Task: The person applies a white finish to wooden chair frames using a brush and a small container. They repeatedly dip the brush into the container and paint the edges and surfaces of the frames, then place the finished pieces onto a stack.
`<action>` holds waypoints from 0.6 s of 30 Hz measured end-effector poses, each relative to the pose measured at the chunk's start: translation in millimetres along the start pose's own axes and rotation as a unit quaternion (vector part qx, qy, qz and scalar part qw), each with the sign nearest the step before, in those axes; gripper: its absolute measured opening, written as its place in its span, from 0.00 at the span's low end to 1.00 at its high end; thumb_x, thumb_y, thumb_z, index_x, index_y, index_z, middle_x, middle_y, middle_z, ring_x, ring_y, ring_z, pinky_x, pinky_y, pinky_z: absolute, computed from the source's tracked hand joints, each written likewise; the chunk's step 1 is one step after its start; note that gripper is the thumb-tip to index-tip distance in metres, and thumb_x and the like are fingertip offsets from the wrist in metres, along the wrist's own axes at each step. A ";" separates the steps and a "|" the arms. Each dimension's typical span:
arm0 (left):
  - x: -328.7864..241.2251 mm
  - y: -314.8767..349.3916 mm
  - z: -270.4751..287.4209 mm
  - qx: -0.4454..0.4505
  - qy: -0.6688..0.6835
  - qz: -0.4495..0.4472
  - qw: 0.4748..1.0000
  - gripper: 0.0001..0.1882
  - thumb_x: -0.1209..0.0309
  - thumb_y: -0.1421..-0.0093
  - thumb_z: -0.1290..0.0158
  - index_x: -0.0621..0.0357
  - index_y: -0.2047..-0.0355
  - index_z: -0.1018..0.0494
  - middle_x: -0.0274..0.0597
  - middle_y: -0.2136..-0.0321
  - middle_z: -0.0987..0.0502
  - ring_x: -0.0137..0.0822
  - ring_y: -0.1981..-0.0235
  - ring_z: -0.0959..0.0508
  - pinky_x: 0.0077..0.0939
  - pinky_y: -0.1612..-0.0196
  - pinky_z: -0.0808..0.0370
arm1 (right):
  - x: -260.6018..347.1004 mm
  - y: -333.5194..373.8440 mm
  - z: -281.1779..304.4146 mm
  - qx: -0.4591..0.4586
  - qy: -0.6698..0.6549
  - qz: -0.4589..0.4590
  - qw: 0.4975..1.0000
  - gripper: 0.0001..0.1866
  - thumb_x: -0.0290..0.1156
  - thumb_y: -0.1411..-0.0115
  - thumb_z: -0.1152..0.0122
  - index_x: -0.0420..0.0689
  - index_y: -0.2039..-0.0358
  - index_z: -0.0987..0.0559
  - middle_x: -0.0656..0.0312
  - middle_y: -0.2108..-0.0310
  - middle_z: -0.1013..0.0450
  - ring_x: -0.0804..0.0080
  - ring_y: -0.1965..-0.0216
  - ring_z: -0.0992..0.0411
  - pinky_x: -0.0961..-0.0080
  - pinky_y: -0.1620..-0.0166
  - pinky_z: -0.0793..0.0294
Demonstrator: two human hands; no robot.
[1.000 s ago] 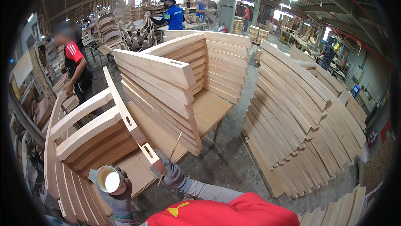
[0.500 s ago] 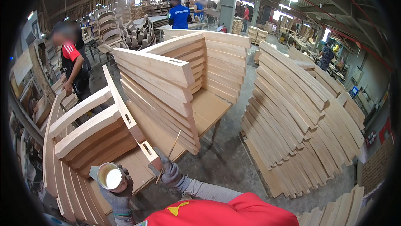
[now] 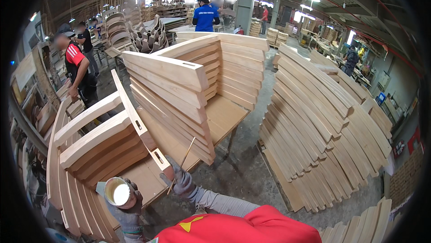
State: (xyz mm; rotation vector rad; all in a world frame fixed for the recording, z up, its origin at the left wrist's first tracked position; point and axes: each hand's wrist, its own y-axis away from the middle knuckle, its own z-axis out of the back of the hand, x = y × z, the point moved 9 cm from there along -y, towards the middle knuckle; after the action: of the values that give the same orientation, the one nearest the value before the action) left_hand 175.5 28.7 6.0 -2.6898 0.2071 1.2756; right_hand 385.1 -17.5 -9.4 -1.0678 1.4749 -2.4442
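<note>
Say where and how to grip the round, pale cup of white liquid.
Probably the curved outer wall of the pale cup, from the lower right: its open mouth faces up and a flat grey piece juts left. The grey-gloved left hand holds it there.

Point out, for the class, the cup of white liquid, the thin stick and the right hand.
Cup [image 3: 109, 192]: head view, inner wall left of the liquid.
Thin stick [image 3: 187, 152]: head view, shaft above the glove.
Right hand [image 3: 186, 186]: head view, middle of the glove.
</note>
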 end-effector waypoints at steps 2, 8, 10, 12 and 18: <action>-8.1 1.5 -1.9 0.009 -0.070 -0.038 0.997 0.25 0.76 0.51 0.49 0.58 0.51 0.41 0.43 0.63 0.28 0.34 0.64 0.26 0.28 0.67 0.27 | 2.9 -2.2 3.5 -0.013 -0.007 0.006 1.000 0.36 0.33 0.49 0.36 0.37 0.43 0.43 0.49 0.50 0.33 0.55 0.62 0.26 0.71 0.64 0.26; -16.4 12.5 -15.7 0.034 -0.268 -0.150 0.951 0.22 0.73 0.47 0.51 0.54 0.50 0.40 0.45 0.62 0.28 0.35 0.64 0.26 0.29 0.67 0.27 | -9.2 6.9 -3.3 -0.011 0.010 -0.007 1.000 0.36 0.33 0.50 0.35 0.37 0.44 0.41 0.49 0.55 0.30 0.57 0.66 0.26 0.71 0.66 0.26; -19.8 16.4 -20.3 0.029 -0.262 -0.149 0.953 0.22 0.70 0.46 0.51 0.53 0.50 0.39 0.45 0.61 0.28 0.35 0.63 0.27 0.29 0.66 0.27 | -8.7 8.9 -4.6 -0.018 0.020 -0.009 1.000 0.36 0.33 0.50 0.35 0.36 0.44 0.41 0.49 0.57 0.29 0.57 0.66 0.26 0.71 0.66 0.26; -11.7 13.6 -8.1 0.013 -0.146 -0.101 0.984 0.23 0.71 0.48 0.50 0.55 0.51 0.39 0.44 0.61 0.28 0.34 0.62 0.27 0.29 0.66 0.27 | -8.9 7.5 -4.4 -0.017 0.015 -0.019 1.000 0.37 0.34 0.51 0.34 0.36 0.44 0.40 0.50 0.58 0.28 0.57 0.66 0.25 0.71 0.66 0.26; 9.8 15.3 -1.7 -0.020 0.191 0.075 0.978 0.24 0.51 0.43 0.59 0.52 0.52 0.36 0.42 0.59 0.28 0.37 0.59 0.28 0.31 0.64 0.28 | 0.2 -1.2 1.1 -0.020 -0.027 -0.011 0.999 0.36 0.32 0.51 0.34 0.36 0.44 0.40 0.49 0.56 0.29 0.57 0.60 0.26 0.72 0.61 0.26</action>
State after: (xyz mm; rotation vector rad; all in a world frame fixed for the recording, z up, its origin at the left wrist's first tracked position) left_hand 180.0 12.8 -1.8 -2.9812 0.4414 0.7869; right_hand 385.9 -17.8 -8.0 -1.1545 1.5107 -2.3896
